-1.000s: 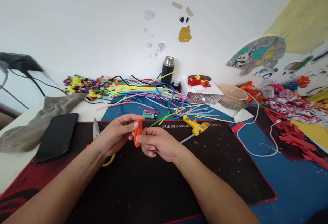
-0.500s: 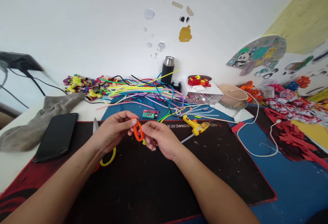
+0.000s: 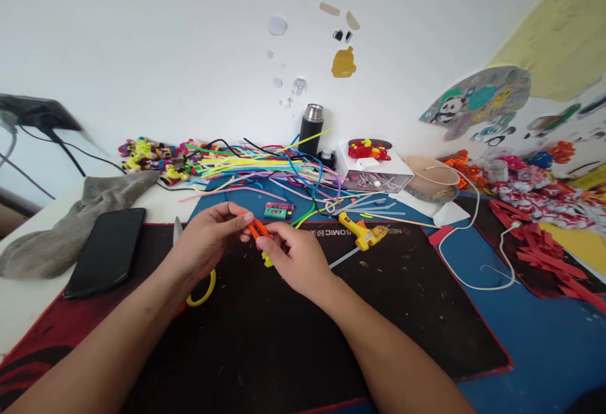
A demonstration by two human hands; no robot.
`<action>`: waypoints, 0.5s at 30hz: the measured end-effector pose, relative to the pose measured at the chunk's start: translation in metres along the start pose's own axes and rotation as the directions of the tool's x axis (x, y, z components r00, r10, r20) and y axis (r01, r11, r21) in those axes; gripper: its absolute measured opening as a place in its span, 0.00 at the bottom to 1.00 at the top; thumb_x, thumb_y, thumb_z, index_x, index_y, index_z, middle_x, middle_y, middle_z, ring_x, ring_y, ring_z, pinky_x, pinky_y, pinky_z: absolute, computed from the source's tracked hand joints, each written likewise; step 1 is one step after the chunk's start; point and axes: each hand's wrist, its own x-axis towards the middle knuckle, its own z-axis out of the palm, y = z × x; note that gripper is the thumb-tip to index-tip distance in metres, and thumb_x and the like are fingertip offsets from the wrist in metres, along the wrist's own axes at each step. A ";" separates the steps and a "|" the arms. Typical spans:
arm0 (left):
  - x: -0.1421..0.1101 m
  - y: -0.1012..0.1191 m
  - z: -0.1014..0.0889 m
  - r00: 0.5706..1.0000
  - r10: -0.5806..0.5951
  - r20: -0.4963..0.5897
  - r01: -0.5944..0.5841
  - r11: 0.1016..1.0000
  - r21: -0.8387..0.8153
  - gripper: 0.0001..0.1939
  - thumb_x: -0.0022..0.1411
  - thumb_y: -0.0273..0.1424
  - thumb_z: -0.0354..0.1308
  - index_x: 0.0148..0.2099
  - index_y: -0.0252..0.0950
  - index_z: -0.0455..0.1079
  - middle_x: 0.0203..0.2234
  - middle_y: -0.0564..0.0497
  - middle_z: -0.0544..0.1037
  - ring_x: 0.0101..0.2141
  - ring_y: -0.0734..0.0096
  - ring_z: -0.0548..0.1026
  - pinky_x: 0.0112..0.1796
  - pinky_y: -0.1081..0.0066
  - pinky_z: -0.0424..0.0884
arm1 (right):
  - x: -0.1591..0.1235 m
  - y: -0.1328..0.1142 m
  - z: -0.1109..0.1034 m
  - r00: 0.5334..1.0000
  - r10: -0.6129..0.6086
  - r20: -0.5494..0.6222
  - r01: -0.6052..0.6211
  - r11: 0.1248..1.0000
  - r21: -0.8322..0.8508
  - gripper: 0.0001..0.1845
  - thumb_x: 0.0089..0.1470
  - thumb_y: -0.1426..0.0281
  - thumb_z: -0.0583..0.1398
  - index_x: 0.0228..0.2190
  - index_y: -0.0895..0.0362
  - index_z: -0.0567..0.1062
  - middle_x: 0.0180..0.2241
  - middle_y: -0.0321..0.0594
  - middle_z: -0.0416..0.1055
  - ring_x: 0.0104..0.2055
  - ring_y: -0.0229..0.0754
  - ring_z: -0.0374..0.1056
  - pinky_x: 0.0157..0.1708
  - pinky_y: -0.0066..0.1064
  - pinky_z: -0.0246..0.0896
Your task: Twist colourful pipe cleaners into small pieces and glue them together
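An orange pipe cleaner (image 3: 256,227), bent into a narrow loop, is stretched between my two hands above the dark desk mat (image 3: 265,344). My left hand (image 3: 218,232) pinches its left end between thumb and fingers. At the other end, my right hand (image 3: 294,251) grips it the same way, with the fingertips partly hidden. Just beyond and below the loop lies a small yellow fuzzy piece (image 3: 267,259), mostly covered by my right hand. Scissors with a yellow handle (image 3: 203,291) rest on the mat, partly behind my left forearm.
Loose pipe cleaners (image 3: 265,166) are heaped along the wall. A yellow glue gun (image 3: 363,233) lies on the mat's far right. A black phone (image 3: 105,250) is at left. Behind stand a black thermos (image 3: 311,131) and a white drawer box (image 3: 374,174). A white cable (image 3: 442,259) curves at right.
The orange loop has gone from open and round to flattened and narrow. My right hand has turned, its thumb now lower, and the fingers of both hands have shifted along the loop.
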 end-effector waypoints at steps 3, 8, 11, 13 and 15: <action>-0.001 0.001 0.002 0.999 0.036 -0.022 -0.036 0.999 0.002 0.24 0.35 0.37 0.85 0.28 0.32 0.76 0.21 0.51 0.79 0.20 0.77 0.73 0.23 0.80 0.72 | -0.003 -0.002 -0.001 0.998 -0.056 0.020 0.059 0.983 -0.172 0.18 0.68 0.53 0.60 0.48 0.52 0.80 0.29 0.35 0.75 0.29 0.38 0.67 0.31 0.31 0.55; -0.005 0.004 0.008 0.998 0.054 -0.031 -0.054 0.999 0.008 0.24 0.34 0.37 0.85 0.27 0.33 0.75 0.20 0.51 0.79 0.20 0.76 0.73 0.23 0.79 0.71 | -0.002 -0.003 -0.001 0.997 -0.067 0.038 0.076 0.946 -0.314 0.20 0.68 0.50 0.59 0.41 0.53 0.79 0.27 0.37 0.75 0.28 0.41 0.66 0.30 0.32 0.50; -0.005 0.004 0.008 0.999 0.051 -0.017 -0.051 0.999 0.013 0.23 0.37 0.37 0.85 0.27 0.33 0.75 0.20 0.51 0.78 0.20 0.76 0.73 0.23 0.78 0.72 | -0.002 -0.003 -0.001 0.997 -0.054 0.055 0.071 0.927 -0.369 0.20 0.70 0.52 0.57 0.40 0.53 0.79 0.28 0.39 0.75 0.28 0.42 0.67 0.29 0.32 0.47; -0.005 0.002 0.007 0.998 0.062 -0.008 -0.062 0.998 0.020 0.22 0.39 0.36 0.84 0.27 0.32 0.75 0.21 0.51 0.79 0.20 0.75 0.73 0.24 0.78 0.72 | -0.001 -0.002 -0.002 0.997 -0.057 0.060 0.075 0.922 -0.380 0.19 0.71 0.53 0.56 0.40 0.53 0.79 0.29 0.40 0.75 0.28 0.42 0.67 0.29 0.32 0.47; -0.004 0.001 0.006 0.998 0.070 -0.001 -0.070 0.997 0.029 0.22 0.39 0.36 0.84 0.28 0.32 0.75 0.21 0.50 0.79 0.21 0.75 0.74 0.25 0.77 0.72 | 0.000 -0.001 -0.002 0.996 -0.062 0.060 0.080 0.925 -0.371 0.20 0.71 0.54 0.55 0.39 0.53 0.80 0.28 0.40 0.75 0.28 0.42 0.66 0.29 0.32 0.47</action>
